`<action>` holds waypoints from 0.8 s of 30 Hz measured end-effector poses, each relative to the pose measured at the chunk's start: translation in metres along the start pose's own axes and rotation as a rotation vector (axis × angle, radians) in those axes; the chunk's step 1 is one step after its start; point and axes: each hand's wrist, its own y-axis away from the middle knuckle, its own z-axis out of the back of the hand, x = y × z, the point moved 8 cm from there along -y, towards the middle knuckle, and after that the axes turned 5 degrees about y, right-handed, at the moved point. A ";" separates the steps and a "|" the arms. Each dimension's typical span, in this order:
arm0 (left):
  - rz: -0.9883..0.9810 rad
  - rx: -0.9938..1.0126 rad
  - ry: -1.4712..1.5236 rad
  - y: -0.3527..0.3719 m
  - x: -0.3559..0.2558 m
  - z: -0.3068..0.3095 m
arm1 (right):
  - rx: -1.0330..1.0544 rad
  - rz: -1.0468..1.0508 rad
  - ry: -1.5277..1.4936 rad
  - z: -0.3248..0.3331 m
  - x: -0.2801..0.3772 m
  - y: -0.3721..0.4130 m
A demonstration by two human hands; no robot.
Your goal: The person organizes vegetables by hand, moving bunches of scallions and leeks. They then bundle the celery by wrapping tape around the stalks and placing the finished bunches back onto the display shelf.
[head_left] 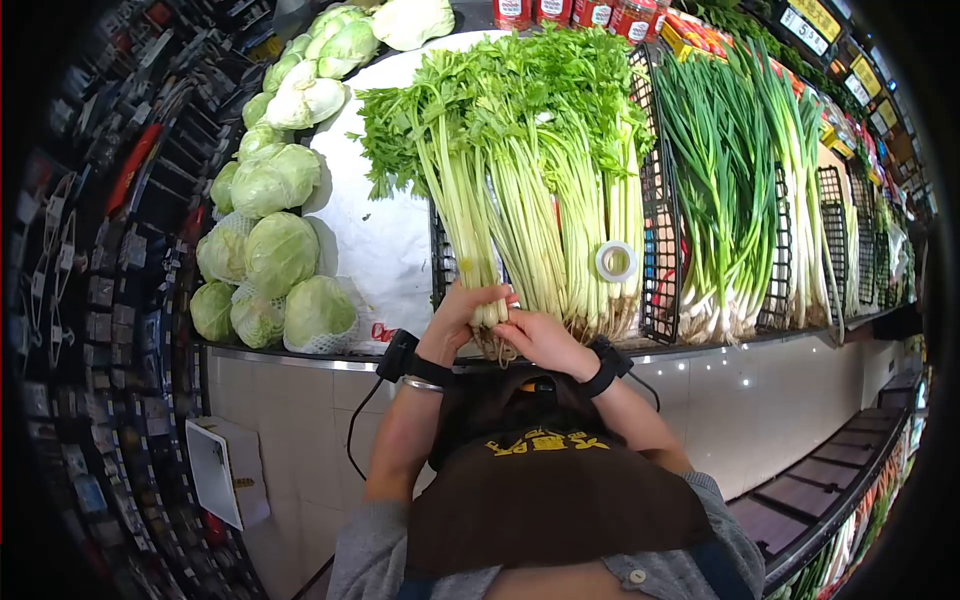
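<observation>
A bunch of celery (462, 210) lies with its leaves away from me and its root end near the shelf's front edge. My left hand (462, 308) is closed around the lower stalks. Close beside it, my right hand (545, 340) is closed on the same root end, its fingertips at the pale stalk bases. More celery (575, 220) is spread directly to the right. A roll of tape (616, 261) rests on those stalks. Both wrists carry black bands with a device.
Cabbages (282, 255) line the left side of the white sheet (365, 245). Green onions (725, 190) lie right of a black mesh divider (661, 220). Red-lidded jars (592, 14) stand at the back. A white box (222, 470) is on the floor at left.
</observation>
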 end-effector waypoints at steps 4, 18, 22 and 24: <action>-0.003 -0.047 -0.183 0.000 -0.012 -0.004 | 0.131 -0.003 -0.064 -0.002 -0.013 -0.005; 0.023 0.415 0.401 0.079 -0.118 -0.083 | 0.171 0.400 1.235 0.011 -0.050 -0.165; -0.087 0.503 0.260 0.101 -0.155 -0.111 | 0.026 0.188 1.138 0.078 -0.099 -0.148; -0.145 0.551 0.183 0.109 -0.168 -0.129 | -0.090 0.207 1.096 0.087 -0.110 -0.142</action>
